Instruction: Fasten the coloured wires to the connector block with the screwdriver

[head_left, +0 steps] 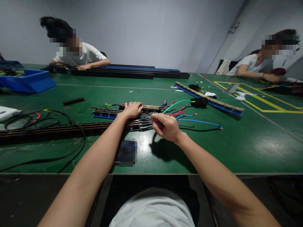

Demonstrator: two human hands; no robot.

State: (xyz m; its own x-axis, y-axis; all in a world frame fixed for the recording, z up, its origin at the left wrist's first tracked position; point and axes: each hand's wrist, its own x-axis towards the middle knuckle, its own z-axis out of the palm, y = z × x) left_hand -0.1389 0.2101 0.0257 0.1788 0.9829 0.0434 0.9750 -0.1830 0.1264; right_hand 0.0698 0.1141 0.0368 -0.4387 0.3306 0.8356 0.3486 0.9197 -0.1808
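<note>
My left hand [132,110] lies palm down across short rails with copper-coloured strips, its fingers stretched over the black rail [151,108]. Beside it is a blue-backed rail [103,113], partly under the hand. A long dark rail [90,128] with copper strips runs in from the left and ends below my left hand. From that end, wires lead to my right hand [165,126], which is closed around them. Past the fist fan out a green wire [176,104], red wires [180,112] and a blue wire [203,122]. The fist hides the middle of the bundle.
A blurred dark flat object [126,152] lies near the table's front edge. A black cable [81,138] loops at left, with a blue bin [35,81] behind. Another blue-backed rail [213,101] lies at right. Two people sit across the table, near long black bars [130,74] and yellow strips [251,101].
</note>
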